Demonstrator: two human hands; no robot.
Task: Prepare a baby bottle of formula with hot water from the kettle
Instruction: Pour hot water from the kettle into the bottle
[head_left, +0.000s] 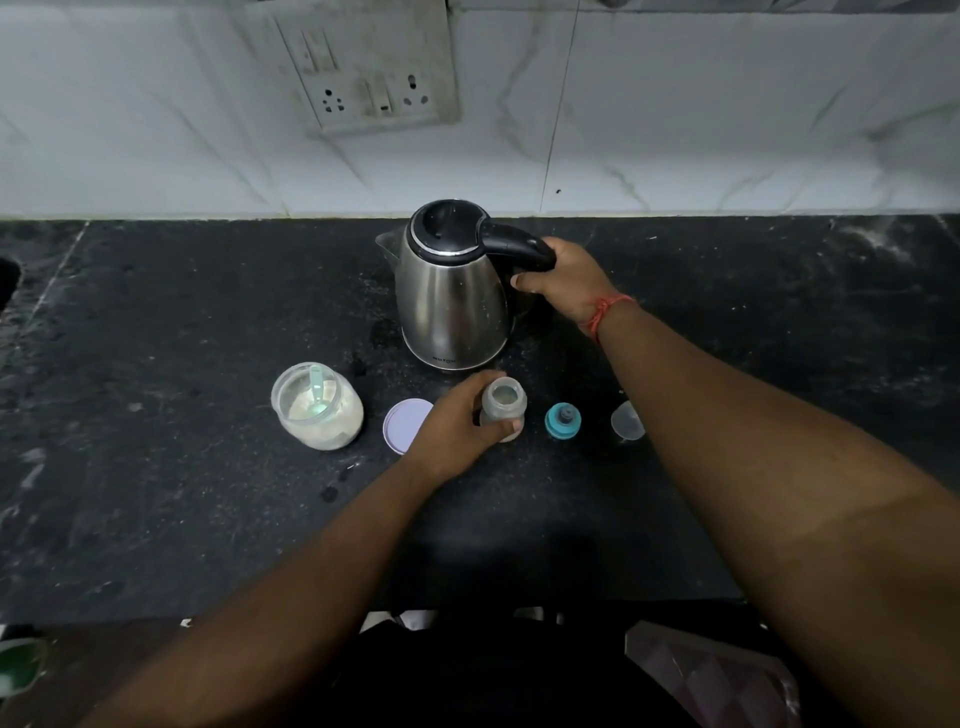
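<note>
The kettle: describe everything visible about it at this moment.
The kettle is a rounded jug of brushed, shiny steel with a black lid, closed, and a black curved handle pointing right. Its spout faces left. It stands upright on the dark stone counter, near the white tiled wall, with small lettering near its base, too small to read. The right hand grips the handle. No cord or power base is visible.

Both bare forearms reach forward. The right hand (563, 280), a red thread round its wrist, has its fingers curled in a closed grip well ahead; the left hand (460, 423) sits nearer, fingers and thumb wrapped.
</note>
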